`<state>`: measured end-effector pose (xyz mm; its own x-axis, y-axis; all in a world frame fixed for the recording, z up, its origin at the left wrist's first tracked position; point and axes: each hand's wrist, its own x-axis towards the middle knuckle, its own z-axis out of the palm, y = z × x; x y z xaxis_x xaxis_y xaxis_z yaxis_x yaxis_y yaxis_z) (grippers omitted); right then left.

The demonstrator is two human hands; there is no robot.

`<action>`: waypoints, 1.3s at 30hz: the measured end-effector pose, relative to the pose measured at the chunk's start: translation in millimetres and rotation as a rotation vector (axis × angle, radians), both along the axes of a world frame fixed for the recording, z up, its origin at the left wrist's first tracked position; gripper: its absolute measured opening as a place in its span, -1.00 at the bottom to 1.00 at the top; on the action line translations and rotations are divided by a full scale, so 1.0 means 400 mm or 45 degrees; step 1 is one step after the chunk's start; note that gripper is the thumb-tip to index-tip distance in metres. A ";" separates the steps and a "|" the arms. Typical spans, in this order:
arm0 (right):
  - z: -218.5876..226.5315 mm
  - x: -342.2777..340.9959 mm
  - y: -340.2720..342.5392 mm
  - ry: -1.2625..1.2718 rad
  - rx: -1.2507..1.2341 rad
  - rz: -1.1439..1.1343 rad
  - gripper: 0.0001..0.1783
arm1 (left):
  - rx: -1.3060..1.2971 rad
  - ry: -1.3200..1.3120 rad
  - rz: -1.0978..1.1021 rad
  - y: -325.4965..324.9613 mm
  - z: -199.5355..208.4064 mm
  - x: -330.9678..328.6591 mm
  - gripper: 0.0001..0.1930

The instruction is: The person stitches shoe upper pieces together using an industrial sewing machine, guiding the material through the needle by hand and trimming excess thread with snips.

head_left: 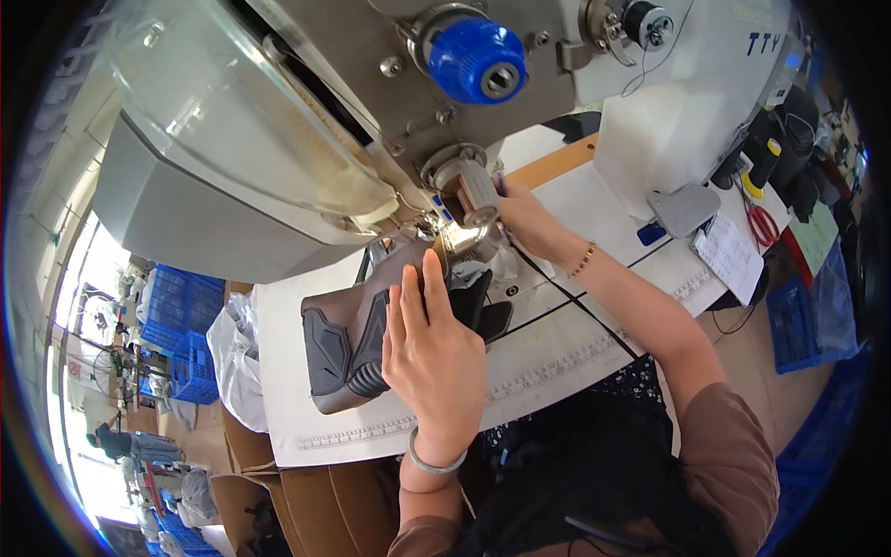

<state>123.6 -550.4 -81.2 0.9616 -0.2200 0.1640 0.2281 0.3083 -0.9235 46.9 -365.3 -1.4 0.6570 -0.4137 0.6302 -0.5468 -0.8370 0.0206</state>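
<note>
My left hand [434, 357] lies flat, fingers stretched out, on a dark brown and black moulded piece [339, 339] that resembles a shoe or boot upper. Its far end runs under the lit needle area of a sewing machine [557, 79]. Past the needle area, my right hand [536, 225] reaches to the machine's far side. Machine parts hide some of its fingers, so I cannot make out whether they grip anything. A thin black strap [580, 304] slants across the white table [575, 357] beneath my right forearm.
A blue knob [478, 60] and a thread spool [647, 23] sit on the machine. Red-handled scissors [763, 223], a notepad [730, 255] and a grey flat object [684, 210] lie at the right. Cardboard boxes [325, 511], a white plastic bag [238, 357] and blue crates [181, 306] stand left.
</note>
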 end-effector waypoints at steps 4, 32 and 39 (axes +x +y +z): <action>0.003 -0.114 -0.046 0.250 -0.147 -0.311 -0.71 | 0.033 -0.053 0.005 0.010 -0.016 0.011 -0.42; 0.042 -0.218 0.198 -0.365 -0.535 0.027 -0.83 | -0.251 0.207 -0.790 0.100 0.019 0.135 -0.65; 0.045 -0.213 0.184 -0.370 -0.559 0.127 -0.76 | -0.162 -0.023 -0.758 0.092 0.016 0.133 -0.72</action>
